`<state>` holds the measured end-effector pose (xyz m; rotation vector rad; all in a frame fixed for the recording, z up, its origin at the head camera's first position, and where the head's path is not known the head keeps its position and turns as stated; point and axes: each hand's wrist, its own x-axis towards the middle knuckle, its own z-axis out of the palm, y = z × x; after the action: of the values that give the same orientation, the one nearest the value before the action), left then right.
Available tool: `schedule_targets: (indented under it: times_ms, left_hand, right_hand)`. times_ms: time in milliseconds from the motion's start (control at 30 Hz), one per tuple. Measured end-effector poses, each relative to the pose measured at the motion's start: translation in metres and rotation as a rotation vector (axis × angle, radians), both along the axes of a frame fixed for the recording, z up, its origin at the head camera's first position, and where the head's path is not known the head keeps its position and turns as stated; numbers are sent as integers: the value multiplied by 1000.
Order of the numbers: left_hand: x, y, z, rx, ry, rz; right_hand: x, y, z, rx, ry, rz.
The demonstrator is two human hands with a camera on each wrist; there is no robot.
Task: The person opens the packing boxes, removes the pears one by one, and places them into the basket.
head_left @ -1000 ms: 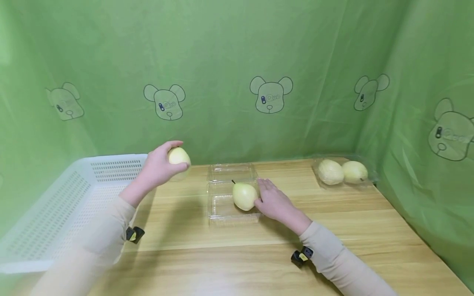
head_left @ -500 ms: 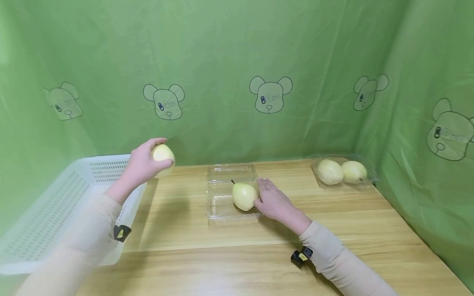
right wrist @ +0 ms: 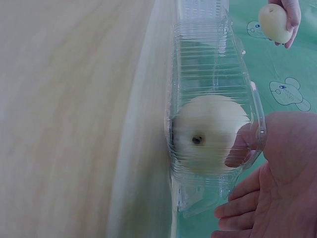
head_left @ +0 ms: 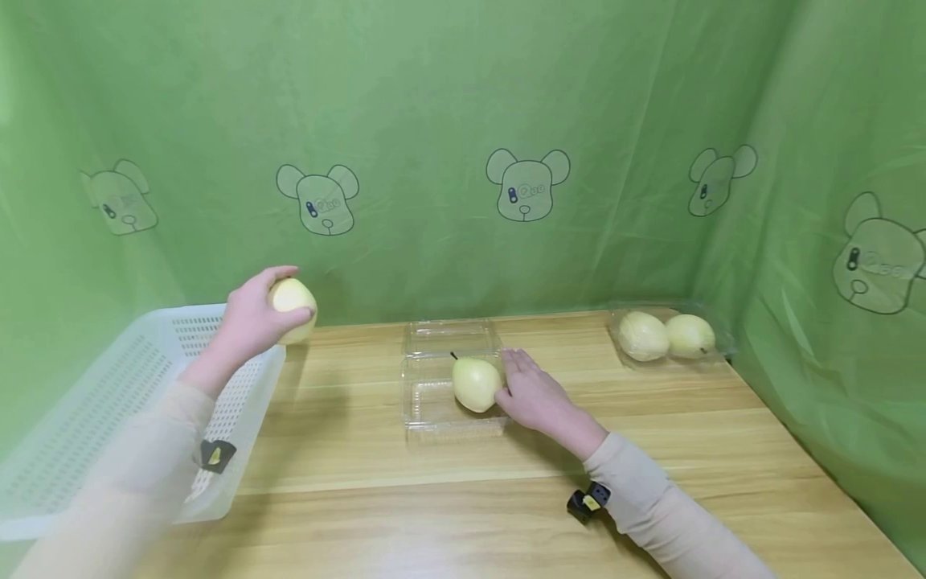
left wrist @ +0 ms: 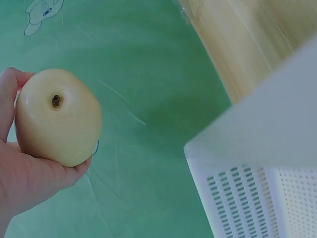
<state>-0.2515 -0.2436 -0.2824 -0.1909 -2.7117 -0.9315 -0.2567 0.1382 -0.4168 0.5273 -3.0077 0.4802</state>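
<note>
1. Where the table (head_left: 434, 523) comes closest, the left sleeve (head_left: 137, 458) and the right sleeve (head_left: 651, 498) stretch across it, each bearing a black device (head_left: 219, 456).
2. At left sits the basket (head_left: 249, 434), white and slotted, partly hidden by the left sleeve.
3. Right of it, well apart, the box (head_left: 427, 414) stands open, clear, its lid (head_left: 448, 338) laid back on the far side.
4. The right hand (head_left: 537, 394) rests at the box's right side, fingers straight, thumb reaching in to the boxed pear (head_left: 476, 386), which lies in the right half. Whether it pinches the wall, I cannot tell.
5. The left hand (head_left: 249, 318) grips the held pear (head_left: 292, 305) between thumb and fingers, raised near the basket's far right corner.
6. Farther right, two pears (head_left: 644, 336) lie side by side in the far box (head_left: 723, 342).
7. Behind hangs the green curtain (head_left: 419, 96), printed with bear heads (head_left: 528, 193).
</note>
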Motion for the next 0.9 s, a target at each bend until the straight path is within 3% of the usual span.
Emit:
schedule_targets:
  times_ms: [567,900]
  left_hand:
    - [-2,-28,-2,9,-29,64]
    - [-7,-44,-11,27,-40,102]
  right_hand:
    - [2,0,2,1,0,1]
    - [3,-1,3,3,0,1]
